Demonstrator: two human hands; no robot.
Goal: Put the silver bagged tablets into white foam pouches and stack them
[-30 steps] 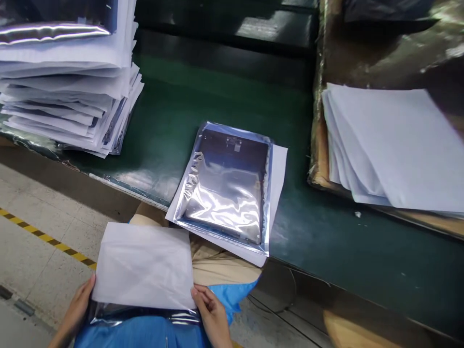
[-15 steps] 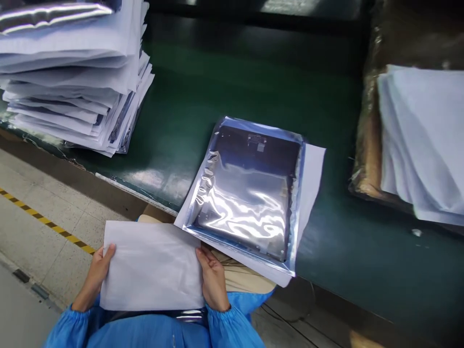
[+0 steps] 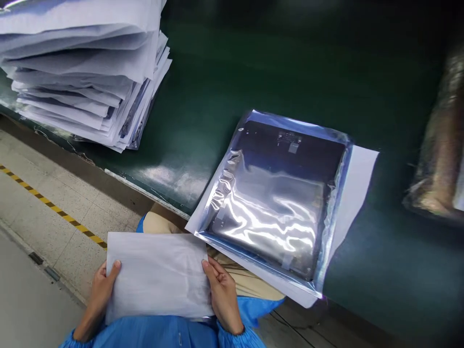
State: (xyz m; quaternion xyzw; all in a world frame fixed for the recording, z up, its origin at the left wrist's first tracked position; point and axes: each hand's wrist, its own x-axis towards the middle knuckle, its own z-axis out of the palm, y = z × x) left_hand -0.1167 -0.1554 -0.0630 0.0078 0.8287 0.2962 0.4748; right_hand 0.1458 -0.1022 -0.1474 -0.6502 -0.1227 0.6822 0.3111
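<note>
My left hand (image 3: 98, 292) grips the left edge of a white sheet (image 3: 157, 275) held over my lap, and my right hand (image 3: 222, 292) grips its right edge. A sliver of shiny film shows under the sheet's lower edge. Just beyond, a silver anti-static bag (image 3: 275, 193) with a dark flat panel inside lies on another white sheet (image 3: 353, 193) on the green table (image 3: 224, 82), overhanging its near edge.
A tall stack of white sheets and bagged panels (image 3: 83, 72) sits at the table's left. A brown wrapped bundle (image 3: 440, 159) lies at the right edge. Below left, the floor (image 3: 47, 193) carries a yellow-black stripe. My blue sleeves frame the bottom.
The view swung left and down, so the bag and stack shifted right. Both hands slid up from the sheet's lower corners to its sides, and the film beneath is now nearly covered.
</note>
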